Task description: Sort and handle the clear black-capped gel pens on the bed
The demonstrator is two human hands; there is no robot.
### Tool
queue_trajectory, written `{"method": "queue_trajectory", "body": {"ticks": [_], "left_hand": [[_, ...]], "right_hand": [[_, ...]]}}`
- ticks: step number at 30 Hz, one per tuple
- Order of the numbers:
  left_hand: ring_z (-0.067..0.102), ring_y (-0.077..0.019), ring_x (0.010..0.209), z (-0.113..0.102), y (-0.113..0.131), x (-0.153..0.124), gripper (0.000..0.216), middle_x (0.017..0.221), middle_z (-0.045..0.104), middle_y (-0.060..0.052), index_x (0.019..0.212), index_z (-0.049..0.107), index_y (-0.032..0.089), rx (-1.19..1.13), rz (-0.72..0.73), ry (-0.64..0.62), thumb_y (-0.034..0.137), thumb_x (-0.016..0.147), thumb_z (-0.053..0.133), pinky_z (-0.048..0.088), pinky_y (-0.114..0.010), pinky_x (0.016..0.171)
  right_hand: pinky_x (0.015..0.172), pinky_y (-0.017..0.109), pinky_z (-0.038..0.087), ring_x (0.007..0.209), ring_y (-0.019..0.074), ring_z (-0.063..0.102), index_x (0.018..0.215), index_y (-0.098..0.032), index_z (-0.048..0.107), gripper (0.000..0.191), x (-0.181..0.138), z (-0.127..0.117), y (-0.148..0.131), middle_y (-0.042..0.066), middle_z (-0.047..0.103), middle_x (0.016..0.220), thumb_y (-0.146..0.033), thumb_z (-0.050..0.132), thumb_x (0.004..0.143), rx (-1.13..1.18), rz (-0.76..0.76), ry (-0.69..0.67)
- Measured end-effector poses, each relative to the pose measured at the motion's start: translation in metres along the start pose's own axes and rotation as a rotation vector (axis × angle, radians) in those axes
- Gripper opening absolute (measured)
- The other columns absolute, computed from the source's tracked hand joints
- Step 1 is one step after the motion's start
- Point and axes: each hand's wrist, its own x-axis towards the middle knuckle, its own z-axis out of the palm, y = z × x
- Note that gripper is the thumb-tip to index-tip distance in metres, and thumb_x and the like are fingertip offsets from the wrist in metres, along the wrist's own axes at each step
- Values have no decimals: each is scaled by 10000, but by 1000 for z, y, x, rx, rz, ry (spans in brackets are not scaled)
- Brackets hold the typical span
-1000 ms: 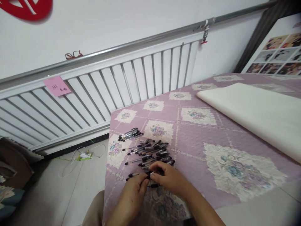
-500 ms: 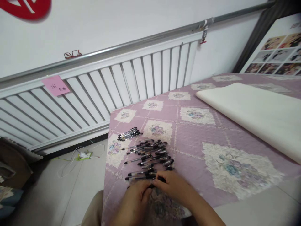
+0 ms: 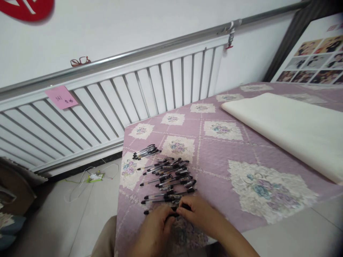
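A loose heap of black-capped pens (image 3: 168, 175) lies on the purple flowered bedspread (image 3: 219, 157) near its left edge. A small tidy bundle of pens (image 3: 146, 151) sits apart, further back. My left hand (image 3: 157, 230) and my right hand (image 3: 199, 214) meet at the near end of the heap. Both pinch a single black pen (image 3: 174, 214) between their fingertips, just above the cloth.
A cream folded sheet (image 3: 289, 128) lies across the bed's right side. Behind the bed runs a white radiator (image 3: 107, 103) with a pink note (image 3: 61, 97) and red glasses (image 3: 79, 61) above it. Cables (image 3: 91, 176) lie on the floor at left.
Both hands have drawn back toward me, away from the heap, still pinching a pen. A few more pens at the heap's near end are uncovered. The view has tilted slightly.
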Motion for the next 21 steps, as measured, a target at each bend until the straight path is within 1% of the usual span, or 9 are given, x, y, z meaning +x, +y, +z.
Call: {"method": "queue_trajectory", "body": {"ticks": [4,9,11,13,16,18,21], "left_hand": [[574,-205,925,2,1,0,229,976,660,-45,939,660,206,82,-5,-30,143,822,475,417,-307,835],[570,-209,915,4,1,1,211,960,658,-48,924,662,205,133,-32,-47,146,835,480,417,-312,822],[572,-207,912,4,1,1,209,958,659,-45,918,662,207,135,-40,-43,144,835,481,416,-309,818],[574,-204,913,4,0,1,209,963,661,-40,922,661,210,132,-43,-32,143,835,482,414,-305,815],[570,-201,932,5,-1,0,219,984,660,-37,950,660,216,132,-35,-44,145,835,487,409,-302,828],[566,-198,938,5,-1,0,229,989,657,-36,963,662,218,140,-25,-58,144,835,487,405,-300,839],[561,-195,933,4,-2,0,232,985,653,-38,961,664,216,163,-25,-67,150,842,476,405,-297,843]], "right_hand": [[551,221,315,642,138,548,737,-182,656,114,-2,2,5,-20,641,655,-241,560,754,-33,20,-7],[611,218,347,719,139,560,760,-198,637,101,-6,2,7,-26,643,733,-160,566,699,-45,-27,23],[620,220,350,727,139,560,793,-202,633,125,-7,3,7,-26,642,752,-162,577,688,-42,-35,37],[612,225,350,722,145,564,817,-202,642,127,-6,3,7,-19,650,755,-206,598,698,-33,-16,34],[588,231,340,691,152,565,750,-192,656,117,-4,3,6,-7,659,718,-269,568,757,-42,4,3],[575,232,329,662,146,556,693,-186,646,154,-4,3,4,-9,653,684,-255,538,778,-60,1,-20],[570,227,321,651,139,552,691,-186,640,119,-4,4,5,-19,643,673,-216,546,757,-74,-17,-31]]}}
